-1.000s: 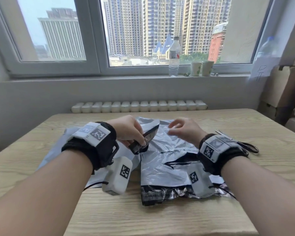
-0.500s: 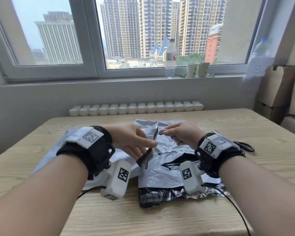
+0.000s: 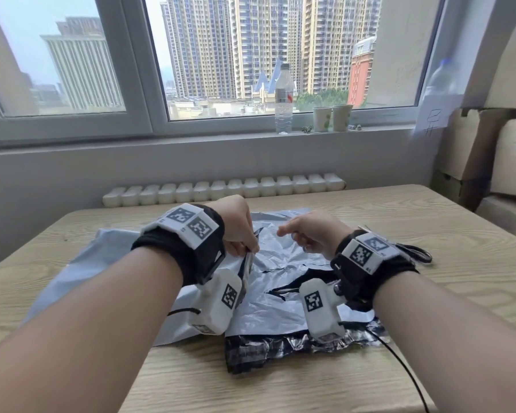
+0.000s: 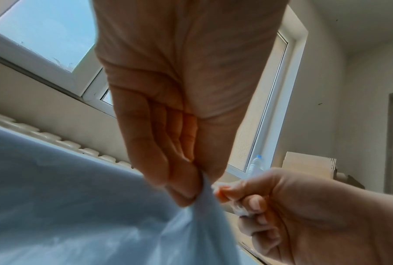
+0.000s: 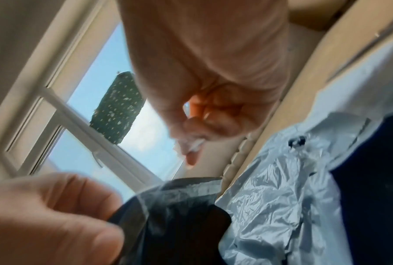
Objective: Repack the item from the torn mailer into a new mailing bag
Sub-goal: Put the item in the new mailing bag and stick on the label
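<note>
A crumpled grey torn mailer (image 3: 283,305) lies mid-table with dark rips. A dark item in clear wrap (image 3: 268,350) sticks out of its near end. A smoother grey mailing bag (image 3: 102,263) lies to its left, partly under it. My left hand (image 3: 242,234) pinches a raised bag flap (image 3: 248,263), grey outside and dark inside; the left wrist view shows that pinch (image 4: 190,197) on smooth grey film. My right hand (image 3: 307,234), just right of it, pinches a small crumpled white strip (image 5: 190,143).
Black-handled scissors (image 3: 414,251) lie on the wooden table (image 3: 459,248) behind my right wrist. A water bottle (image 3: 283,99) and two paper cups (image 3: 331,117) stand on the windowsill. Cardboard boxes (image 3: 504,159) are stacked at the right.
My hands met at the flap, then the right hand drew away to the right with the white strip. The left hand kept its hold and turned the flap upright.
</note>
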A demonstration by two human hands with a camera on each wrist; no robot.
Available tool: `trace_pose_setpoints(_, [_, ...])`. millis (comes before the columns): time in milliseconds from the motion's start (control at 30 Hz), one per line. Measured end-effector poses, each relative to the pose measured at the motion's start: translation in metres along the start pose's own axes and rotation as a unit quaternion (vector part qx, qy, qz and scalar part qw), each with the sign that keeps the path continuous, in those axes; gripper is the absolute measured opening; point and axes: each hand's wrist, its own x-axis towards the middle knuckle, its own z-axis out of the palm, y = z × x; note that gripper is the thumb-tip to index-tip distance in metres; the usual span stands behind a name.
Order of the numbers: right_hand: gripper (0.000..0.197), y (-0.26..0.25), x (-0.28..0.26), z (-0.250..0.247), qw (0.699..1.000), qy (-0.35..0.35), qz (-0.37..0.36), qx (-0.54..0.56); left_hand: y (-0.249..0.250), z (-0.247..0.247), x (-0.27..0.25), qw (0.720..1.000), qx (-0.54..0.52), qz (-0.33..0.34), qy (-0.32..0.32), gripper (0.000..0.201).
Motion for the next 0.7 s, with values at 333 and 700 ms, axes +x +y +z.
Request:
trace_pose_setpoints(333, [0.027, 0.016, 0.027, -0.040, 0.950, 0.284, 0.074, 0.107, -0.020, -0.003, -0.011, 1.000, -0.009, -0.014, -0.023, 0.013])
trace_pose_setpoints(700, [0.035, 0.049, 0.030, -0.101, 0.891, 0.424, 0.090, 0.133, -0.023, -0.005, -0.020, 0.998, -0.022, -0.023, -0.057, 0.010])
